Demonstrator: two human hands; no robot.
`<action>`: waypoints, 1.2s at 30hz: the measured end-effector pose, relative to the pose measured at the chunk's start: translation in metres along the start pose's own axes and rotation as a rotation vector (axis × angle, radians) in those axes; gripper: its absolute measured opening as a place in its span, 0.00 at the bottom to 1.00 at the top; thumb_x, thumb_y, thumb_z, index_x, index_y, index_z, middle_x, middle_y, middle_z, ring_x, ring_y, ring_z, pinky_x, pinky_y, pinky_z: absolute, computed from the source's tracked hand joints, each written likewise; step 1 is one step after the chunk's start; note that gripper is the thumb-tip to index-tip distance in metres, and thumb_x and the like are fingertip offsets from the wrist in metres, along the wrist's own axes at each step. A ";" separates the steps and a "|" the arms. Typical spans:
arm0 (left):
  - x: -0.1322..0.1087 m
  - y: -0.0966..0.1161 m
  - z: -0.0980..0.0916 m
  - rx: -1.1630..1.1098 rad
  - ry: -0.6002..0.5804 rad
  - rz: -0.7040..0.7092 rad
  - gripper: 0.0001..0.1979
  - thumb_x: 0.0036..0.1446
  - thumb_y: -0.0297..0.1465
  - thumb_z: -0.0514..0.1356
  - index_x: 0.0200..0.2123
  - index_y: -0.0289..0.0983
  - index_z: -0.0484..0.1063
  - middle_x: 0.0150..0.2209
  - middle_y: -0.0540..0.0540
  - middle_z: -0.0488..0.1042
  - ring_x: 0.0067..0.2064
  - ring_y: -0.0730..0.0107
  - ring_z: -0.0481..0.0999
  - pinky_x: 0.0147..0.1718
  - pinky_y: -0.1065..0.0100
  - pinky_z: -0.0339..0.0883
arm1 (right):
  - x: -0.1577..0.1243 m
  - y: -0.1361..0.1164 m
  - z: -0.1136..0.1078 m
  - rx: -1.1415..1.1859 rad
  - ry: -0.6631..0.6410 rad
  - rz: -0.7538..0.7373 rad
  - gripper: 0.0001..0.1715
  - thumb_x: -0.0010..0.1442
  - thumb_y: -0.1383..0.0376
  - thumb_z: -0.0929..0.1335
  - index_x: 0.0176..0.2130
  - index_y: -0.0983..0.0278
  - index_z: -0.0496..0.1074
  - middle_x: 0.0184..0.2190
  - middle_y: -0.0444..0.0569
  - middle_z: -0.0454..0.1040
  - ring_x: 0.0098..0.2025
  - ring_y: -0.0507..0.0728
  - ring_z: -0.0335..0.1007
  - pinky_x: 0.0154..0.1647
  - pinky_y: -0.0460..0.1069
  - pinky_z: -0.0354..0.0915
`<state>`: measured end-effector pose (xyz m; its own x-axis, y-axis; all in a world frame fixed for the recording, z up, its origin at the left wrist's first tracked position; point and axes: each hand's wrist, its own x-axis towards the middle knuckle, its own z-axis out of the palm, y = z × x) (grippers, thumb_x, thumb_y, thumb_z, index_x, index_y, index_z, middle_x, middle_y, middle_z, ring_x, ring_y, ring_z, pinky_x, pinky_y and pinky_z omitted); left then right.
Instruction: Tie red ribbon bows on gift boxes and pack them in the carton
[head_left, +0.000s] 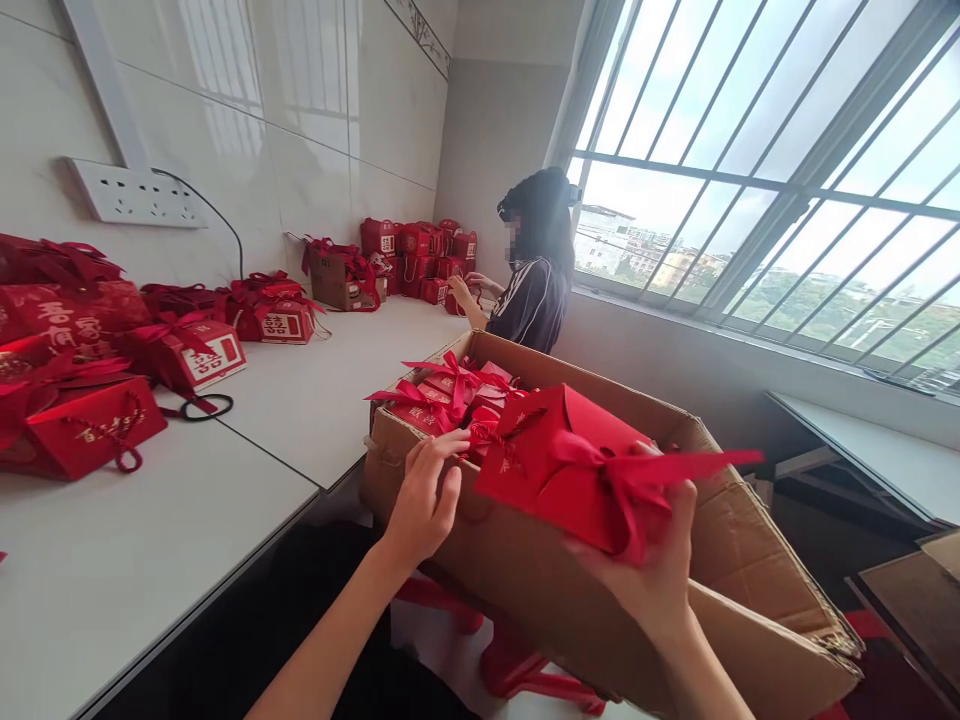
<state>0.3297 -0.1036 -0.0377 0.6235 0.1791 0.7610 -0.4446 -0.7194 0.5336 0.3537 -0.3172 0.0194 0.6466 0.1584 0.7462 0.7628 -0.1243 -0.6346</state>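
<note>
A right hand [652,575] grips a red gift box [570,460] from beneath, fingers closed on its ribbon side, above a cardboard carton [750,560] of similar boxes. At the box's 9 o'clock, the left hand [424,495] rests on the carton's rim, fingers loosely spread and holding nothing. At 12 o'clock, a co-worker [536,270] works at the white counter [322,390].
</note>
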 end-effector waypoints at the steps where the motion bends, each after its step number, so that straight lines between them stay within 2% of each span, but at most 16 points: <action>1: 0.003 0.005 -0.006 -0.079 0.051 -0.077 0.13 0.63 0.29 0.45 0.45 0.39 0.66 0.46 0.42 0.72 0.51 0.65 0.70 0.52 0.60 0.63 | 0.001 0.000 0.000 -0.116 -0.018 -0.173 0.49 0.39 0.66 0.78 0.56 0.50 0.59 0.59 0.51 0.59 0.59 0.66 0.60 0.53 0.62 0.66; 3: 0.010 0.020 -0.020 -0.216 0.189 -0.179 0.11 0.64 0.32 0.45 0.43 0.39 0.66 0.44 0.44 0.71 0.47 0.66 0.71 0.45 0.64 0.67 | 0.004 -0.002 0.001 -0.265 -0.059 -0.388 0.50 0.41 0.69 0.77 0.58 0.50 0.57 0.60 0.53 0.54 0.61 0.67 0.56 0.54 0.64 0.64; 5: 0.016 0.040 -0.033 -0.270 0.257 -0.155 0.13 0.64 0.38 0.46 0.41 0.39 0.66 0.40 0.45 0.70 0.41 0.67 0.71 0.40 0.66 0.68 | 0.008 -0.004 0.004 -0.343 -0.097 -0.447 0.49 0.44 0.69 0.75 0.60 0.51 0.54 0.60 0.55 0.53 0.61 0.67 0.55 0.54 0.64 0.63; 8: 0.022 0.070 -0.048 -0.150 0.169 -0.087 0.14 0.59 0.43 0.53 0.38 0.38 0.67 0.35 0.46 0.70 0.37 0.67 0.71 0.37 0.66 0.67 | 0.010 -0.007 0.007 -0.390 -0.126 -0.459 0.48 0.48 0.69 0.74 0.61 0.52 0.53 0.60 0.56 0.54 0.61 0.66 0.55 0.54 0.64 0.64; 11: 0.023 0.091 -0.053 -0.030 0.109 -0.144 0.06 0.57 0.35 0.58 0.35 0.39 0.67 0.31 0.50 0.70 0.34 0.71 0.70 0.34 0.70 0.66 | 0.008 -0.007 0.007 -0.400 -0.134 -0.463 0.47 0.49 0.68 0.73 0.62 0.53 0.52 0.60 0.57 0.53 0.61 0.66 0.55 0.53 0.63 0.65; 12: 0.023 0.095 -0.052 -0.028 0.121 -0.120 0.03 0.58 0.32 0.58 0.33 0.39 0.67 0.30 0.51 0.70 0.33 0.73 0.70 0.33 0.71 0.66 | 0.007 -0.007 0.007 -0.399 -0.133 -0.460 0.47 0.49 0.68 0.73 0.62 0.53 0.52 0.60 0.57 0.53 0.61 0.66 0.55 0.52 0.64 0.65; 14: 0.020 0.101 -0.049 -0.043 0.162 0.021 0.03 0.58 0.27 0.58 0.32 0.38 0.66 0.29 0.52 0.70 0.32 0.75 0.70 0.34 0.72 0.65 | 0.005 -0.007 0.004 -0.395 -0.122 -0.453 0.46 0.49 0.68 0.73 0.61 0.52 0.53 0.59 0.57 0.54 0.61 0.66 0.55 0.52 0.65 0.65; 16: 0.014 0.106 -0.045 -0.020 0.199 0.212 0.04 0.56 0.23 0.59 0.33 0.37 0.67 0.29 0.51 0.71 0.32 0.75 0.70 0.35 0.70 0.64 | 0.003 -0.007 0.002 -0.392 -0.108 -0.433 0.45 0.49 0.67 0.73 0.61 0.52 0.53 0.59 0.57 0.54 0.61 0.67 0.55 0.53 0.66 0.64; 18: 0.009 0.110 -0.041 0.042 0.185 0.369 0.05 0.55 0.21 0.59 0.36 0.35 0.69 0.30 0.50 0.73 0.31 0.74 0.70 0.35 0.67 0.63 | 0.001 -0.007 -0.001 -0.385 -0.099 -0.399 0.44 0.50 0.67 0.73 0.61 0.51 0.54 0.60 0.56 0.53 0.62 0.68 0.54 0.53 0.67 0.65; 21: 0.002 0.117 -0.037 0.082 0.177 0.485 0.06 0.55 0.21 0.58 0.36 0.33 0.72 0.31 0.47 0.75 0.30 0.73 0.71 0.36 0.65 0.61 | -0.002 -0.008 -0.005 -0.366 -0.088 -0.379 0.42 0.51 0.66 0.72 0.60 0.50 0.54 0.60 0.56 0.53 0.62 0.69 0.53 0.51 0.67 0.66; 30: -0.002 0.123 -0.026 0.029 0.187 0.544 0.07 0.54 0.21 0.57 0.36 0.32 0.73 0.31 0.46 0.76 0.31 0.72 0.72 0.37 0.63 0.61 | -0.004 -0.010 -0.016 -0.375 -0.083 -0.407 0.43 0.52 0.67 0.72 0.61 0.50 0.54 0.60 0.56 0.53 0.62 0.68 0.55 0.51 0.66 0.67; 33: 0.000 0.114 -0.018 0.008 0.191 0.542 0.06 0.53 0.20 0.58 0.35 0.33 0.71 0.29 0.48 0.74 0.30 0.73 0.70 0.38 0.64 0.63 | 0.003 -0.007 -0.032 -0.487 -0.090 -0.438 0.45 0.50 0.65 0.73 0.62 0.52 0.53 0.59 0.57 0.54 0.61 0.69 0.56 0.53 0.66 0.65; 36: -0.002 0.094 -0.004 0.058 0.124 0.467 0.07 0.54 0.21 0.57 0.36 0.35 0.69 0.31 0.49 0.74 0.34 0.72 0.72 0.42 0.65 0.64 | 0.017 0.006 -0.056 -0.628 -0.021 -0.307 0.47 0.49 0.59 0.74 0.62 0.55 0.53 0.58 0.58 0.55 0.61 0.69 0.55 0.56 0.68 0.61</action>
<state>0.2839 -0.1691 0.0125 0.2828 -0.0962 0.9543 -0.6202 -0.7774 0.1054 0.3694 -0.3702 0.0397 0.4058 0.2952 0.8650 0.7750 -0.6129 -0.1544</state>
